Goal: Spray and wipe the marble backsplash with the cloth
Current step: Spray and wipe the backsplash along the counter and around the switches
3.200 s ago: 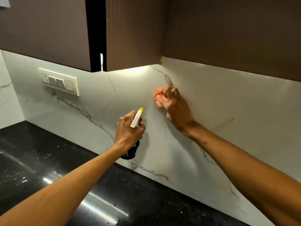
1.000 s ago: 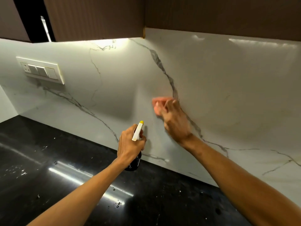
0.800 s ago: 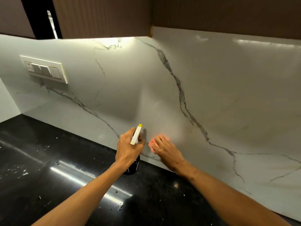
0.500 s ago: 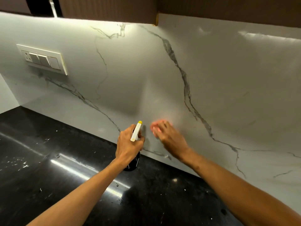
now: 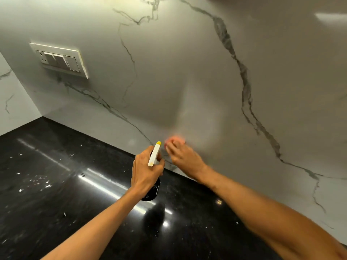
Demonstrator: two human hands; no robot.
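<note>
Right hand (image 5: 185, 158) presses blurred orange cloth (image 5: 175, 140), fingers seemingly flat, low on white veined marble backsplash (image 5: 187, 72). Left hand (image 5: 145, 169) grips dark spray bottle (image 5: 154, 154).

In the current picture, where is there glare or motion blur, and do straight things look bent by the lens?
Head view: the pink cloth under the right hand is smeared by motion blur, while the left hand and spray bottle look sharper; head view: white glare streaks cross the black countertop; head view: the wide lens slants the switch plate.
</note>
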